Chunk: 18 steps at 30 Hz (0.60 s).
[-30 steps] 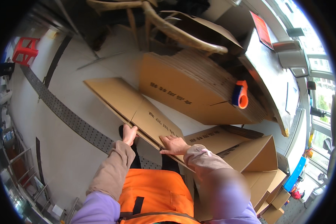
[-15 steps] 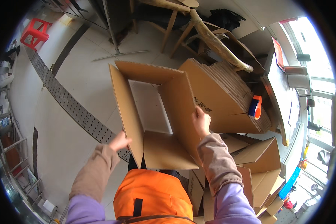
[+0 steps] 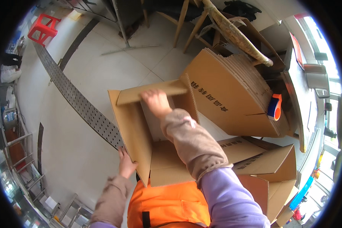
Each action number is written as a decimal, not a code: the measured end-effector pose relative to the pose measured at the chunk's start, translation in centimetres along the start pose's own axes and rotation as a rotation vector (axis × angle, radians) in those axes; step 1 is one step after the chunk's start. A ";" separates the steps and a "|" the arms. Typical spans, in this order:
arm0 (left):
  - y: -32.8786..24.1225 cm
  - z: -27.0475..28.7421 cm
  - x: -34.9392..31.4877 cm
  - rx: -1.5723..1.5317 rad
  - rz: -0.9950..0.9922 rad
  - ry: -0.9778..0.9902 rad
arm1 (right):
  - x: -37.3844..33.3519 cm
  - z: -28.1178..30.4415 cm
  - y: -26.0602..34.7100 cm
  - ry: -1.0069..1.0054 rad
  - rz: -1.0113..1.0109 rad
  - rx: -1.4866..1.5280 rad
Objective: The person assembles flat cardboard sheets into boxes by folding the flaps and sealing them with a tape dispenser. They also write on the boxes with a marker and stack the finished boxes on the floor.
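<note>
A brown cardboard box [image 3: 135,129], open at the top and with no closed bottom, stands upright before me, tile showing through it. Its far flap [image 3: 152,92] leans inward, slightly blurred. My right hand [image 3: 156,102] reaches across the opening, its curled fingers on that flap. At the box's near left, my left hand [image 3: 127,164] is closed on the side panel's edge. Part of the right side panel is hidden behind my right forearm. The near flap rests close to my orange apron [image 3: 167,203].
To the right leans a stack of flattened cartons [image 3: 224,95] with an orange and blue tape dispenser [image 3: 274,107] on it. More folded cartons [image 3: 269,167] lie nearer. A perforated metal strip [image 3: 79,104] crosses the floor; a red stool [image 3: 44,29] stands far left.
My right hand has left the right side panel and moved left and away onto the far flap, which now tilts inward. The left hand stays at the left panel, slightly lower in view.
</note>
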State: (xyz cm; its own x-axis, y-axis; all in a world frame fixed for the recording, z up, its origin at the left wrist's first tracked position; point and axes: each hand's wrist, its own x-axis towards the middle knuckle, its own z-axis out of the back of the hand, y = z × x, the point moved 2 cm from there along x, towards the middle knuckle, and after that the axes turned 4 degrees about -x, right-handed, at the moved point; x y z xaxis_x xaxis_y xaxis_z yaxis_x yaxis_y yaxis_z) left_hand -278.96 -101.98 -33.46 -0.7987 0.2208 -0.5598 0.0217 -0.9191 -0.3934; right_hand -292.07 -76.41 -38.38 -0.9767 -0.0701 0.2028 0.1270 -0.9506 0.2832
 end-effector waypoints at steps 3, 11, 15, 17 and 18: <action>-4.6 -3.5 -4.8 -0.097 -0.360 -0.182 | -8.3 -4.2 0.8 0.055 -0.068 0.138; -7.1 -16.8 -8.8 -0.193 -0.734 0.917 | -14.0 -8.7 1.4 0.265 -0.088 0.307; -6.9 -15.7 -8.4 0.066 -0.873 0.774 | -13.4 -8.5 1.7 0.254 -0.105 0.319; -6.3 -14.6 -7.8 0.101 -0.944 0.657 | -12.9 -8.4 2.1 0.294 -0.128 0.290; -5.2 -14.6 -5.8 0.215 -0.781 0.631 | -12.5 -8.4 2.4 0.366 -0.161 0.238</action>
State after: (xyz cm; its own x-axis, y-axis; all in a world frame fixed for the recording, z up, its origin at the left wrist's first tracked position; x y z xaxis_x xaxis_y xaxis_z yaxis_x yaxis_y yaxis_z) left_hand -265.65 -93.75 -38.81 -0.0804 0.8566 -0.5096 -0.5264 -0.4707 -0.7081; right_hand -280.97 -80.40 -48.13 -0.9785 -0.0703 -0.1938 -0.0368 -0.8654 0.4998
